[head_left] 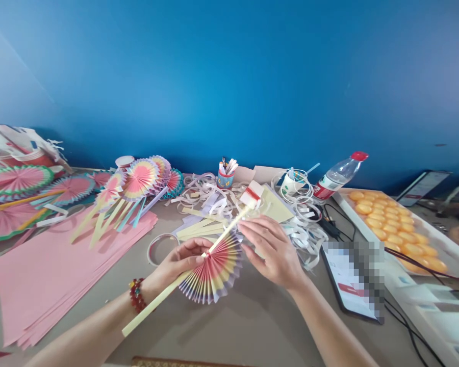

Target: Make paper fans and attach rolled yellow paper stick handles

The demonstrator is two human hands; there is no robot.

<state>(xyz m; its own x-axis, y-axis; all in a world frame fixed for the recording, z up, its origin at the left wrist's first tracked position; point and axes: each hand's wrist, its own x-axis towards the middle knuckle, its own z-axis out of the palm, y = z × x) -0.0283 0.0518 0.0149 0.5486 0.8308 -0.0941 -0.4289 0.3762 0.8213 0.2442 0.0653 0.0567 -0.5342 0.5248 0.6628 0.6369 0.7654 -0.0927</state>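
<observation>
A pleated paper fan point(216, 278) in pink, yellow and lilac hangs below a long pale yellow strip point(149, 308). My left hand point(183, 260) pinches the fan at its centre, where the strip crosses it. Beside the fan's right edge, my right hand point(270, 250) is open with its fingers stretched out. Its fingertips are close to the upper part of the strip; whether they touch it I cannot tell. Behind the strip's far end lies a small white and red item point(251, 194). A roll of tape point(158, 250) rests just left of my left hand.
Pink paper sheets point(61, 275) and several finished-looking fans point(139, 179) lie left. Curled paper scraps point(210, 199) and a pen cup point(225, 178) are at the back. On the right are a bottle point(334, 178), a phone point(352, 285), cables and a tray of orange domes point(338, 196).
</observation>
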